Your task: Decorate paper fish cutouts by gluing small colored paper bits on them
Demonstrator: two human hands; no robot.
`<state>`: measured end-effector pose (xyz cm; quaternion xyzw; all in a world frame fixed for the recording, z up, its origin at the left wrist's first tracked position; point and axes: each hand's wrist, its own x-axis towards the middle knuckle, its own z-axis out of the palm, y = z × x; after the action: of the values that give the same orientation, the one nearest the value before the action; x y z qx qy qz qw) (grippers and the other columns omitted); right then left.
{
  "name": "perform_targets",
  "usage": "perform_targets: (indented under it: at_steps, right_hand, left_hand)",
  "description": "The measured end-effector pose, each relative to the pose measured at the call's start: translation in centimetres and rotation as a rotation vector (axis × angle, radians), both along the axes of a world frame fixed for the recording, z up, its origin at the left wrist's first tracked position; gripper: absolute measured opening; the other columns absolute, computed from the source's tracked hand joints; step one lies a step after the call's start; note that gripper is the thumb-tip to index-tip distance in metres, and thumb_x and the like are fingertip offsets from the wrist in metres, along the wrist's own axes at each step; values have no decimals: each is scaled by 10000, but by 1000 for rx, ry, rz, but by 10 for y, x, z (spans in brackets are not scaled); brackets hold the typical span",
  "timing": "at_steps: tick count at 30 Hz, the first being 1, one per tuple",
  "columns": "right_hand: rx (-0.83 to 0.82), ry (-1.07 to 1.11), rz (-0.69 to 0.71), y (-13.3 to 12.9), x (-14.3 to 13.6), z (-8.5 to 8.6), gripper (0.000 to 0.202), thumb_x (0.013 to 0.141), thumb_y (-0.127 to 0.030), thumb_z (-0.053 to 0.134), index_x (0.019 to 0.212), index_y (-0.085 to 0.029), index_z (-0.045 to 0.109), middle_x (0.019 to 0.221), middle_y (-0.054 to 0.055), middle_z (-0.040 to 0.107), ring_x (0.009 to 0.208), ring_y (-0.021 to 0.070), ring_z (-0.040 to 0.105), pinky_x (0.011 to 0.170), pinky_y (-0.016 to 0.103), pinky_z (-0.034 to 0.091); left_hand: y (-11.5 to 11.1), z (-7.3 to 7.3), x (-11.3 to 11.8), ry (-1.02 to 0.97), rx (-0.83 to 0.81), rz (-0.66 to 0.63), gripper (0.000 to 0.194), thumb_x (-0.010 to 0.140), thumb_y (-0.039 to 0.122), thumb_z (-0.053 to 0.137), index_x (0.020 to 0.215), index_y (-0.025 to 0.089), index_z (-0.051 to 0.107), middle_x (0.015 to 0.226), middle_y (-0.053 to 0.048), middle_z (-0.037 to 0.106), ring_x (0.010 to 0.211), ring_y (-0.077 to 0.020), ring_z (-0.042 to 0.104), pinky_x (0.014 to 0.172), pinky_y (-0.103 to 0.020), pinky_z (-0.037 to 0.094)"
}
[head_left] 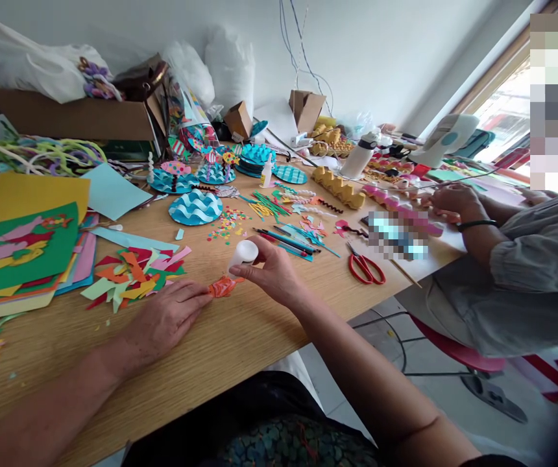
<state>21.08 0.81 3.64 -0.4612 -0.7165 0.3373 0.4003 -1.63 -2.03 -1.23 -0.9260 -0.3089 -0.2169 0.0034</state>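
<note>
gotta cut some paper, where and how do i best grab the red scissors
Probably by the red handles, coming from the near table edge: the scissors lie flat, loops toward that edge, blades pointing away. The right hand holds a white bottle, so set that down first.

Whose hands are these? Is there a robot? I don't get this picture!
No robot here! These are a person's own bare hands. The camera sits on that person's head, looking forward and down, so you see almost what they see. The right hand holds a small white bottle above an orange cutout. The left hand has its fingertips at the cutout's edge. Around them on the wooden table lie colourful paper scraps, red-handled scissors and a blue disc with wavy strips. The hands at the far right belong to somebody else.
</note>
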Motion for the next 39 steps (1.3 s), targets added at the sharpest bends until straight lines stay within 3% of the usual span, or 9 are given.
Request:
perform_targets:
  at_steps: [4,9,13,23,31,39]
  right_hand:
    - [20,46,-4,4,-3,1,287,640,-369,694,781,-186,524,676,-41,500,611,82,430,562,208,350]
    - [-98,318,17,8,1,-3,329,613,-408,700,759,-196,496,688,-34,491,633,92,455,570,213,386]
    - [-132,398,-12,6,4,-3,334,609,-400,707,769,-196,496,697,-33,498,622,92,464,578,223,398]
    - [31,81,-24,3,7,-7,292,652,-403,685,741,-185,511,701,-32,505,628,86,448,565,208,373]
    - [52,11,-32,7,0,-4,290,651,-362,689,826,-183,543,719,-32,543,637,88,466,585,216,379]
    - [79,-29,28,6,-11,2,256,668,-367,674,743,-179,517,698,-30,533,649,93,482,586,219,373]
  left_hand:
    - [0,1,1,-5,16,0,281,899,180,378,1073,174,599,1047,-61,644,989,-207,559,874,-383,455]
    - [0,1,1,2,20,0,288,901,192,374,1084,176,596,1053,-62,643,993,-207,560,884,-388,454]
    - [0,0,1,6,14,1,290,901,192,375,1087,188,596,1058,-62,640,997,-206,559,904,-397,441]
    - [0,0,1,-14,11,-5,282,901,186,381,1084,188,595,1062,-58,637,1006,-208,550,897,-395,441]
    - [0,-2,0,2,-16,12,286,899,184,382,1097,188,589,1069,-62,629,1012,-209,543,897,-393,440]
    - [0,-1,1,-28,-19,20,291,917,223,362,1096,198,589,1076,-48,631,1022,-206,545,893,-391,454]
